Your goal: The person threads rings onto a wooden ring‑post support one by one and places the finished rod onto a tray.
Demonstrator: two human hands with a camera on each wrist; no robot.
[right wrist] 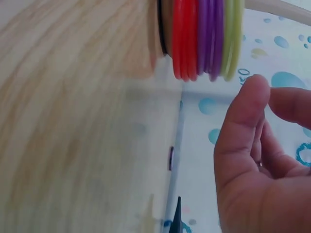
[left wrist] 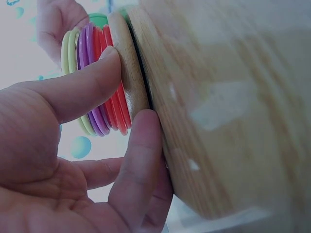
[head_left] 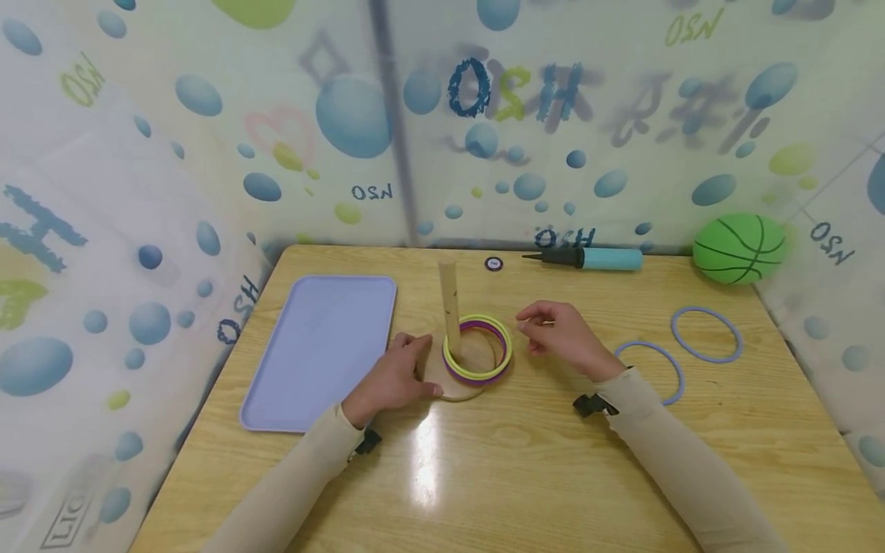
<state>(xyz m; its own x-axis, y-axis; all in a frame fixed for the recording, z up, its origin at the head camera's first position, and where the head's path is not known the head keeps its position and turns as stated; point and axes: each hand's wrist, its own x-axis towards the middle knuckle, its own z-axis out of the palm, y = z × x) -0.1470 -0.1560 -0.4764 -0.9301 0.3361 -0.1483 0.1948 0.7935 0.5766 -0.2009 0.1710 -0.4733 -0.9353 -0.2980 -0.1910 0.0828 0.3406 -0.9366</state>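
Note:
A wooden post [head_left: 449, 299] rises from a round wooden base [head_left: 462, 393] on the table. Stacked around the post are rings: red [right wrist: 184, 39] lowest, purple [right wrist: 210, 39] above them, yellow [right wrist: 233, 39] on top. At the base's left edge, my left hand [head_left: 394, 376] holds the base, its thumb [left wrist: 95, 80] pressing the upper side and its fingers at the rim. To the right of the stack hovers my right hand [head_left: 570, 338], holding nothing, fingers loosely bent and apart from the rings.
A pale blue tray [head_left: 325, 338] lies left of the base. Two blue rings, one nearer [head_left: 681, 376] and one farther [head_left: 740, 339], lie at the right. Along the back are a small round disc [head_left: 494, 263], a blue and black hand pump [head_left: 611, 259] and a green ball [head_left: 740, 250].

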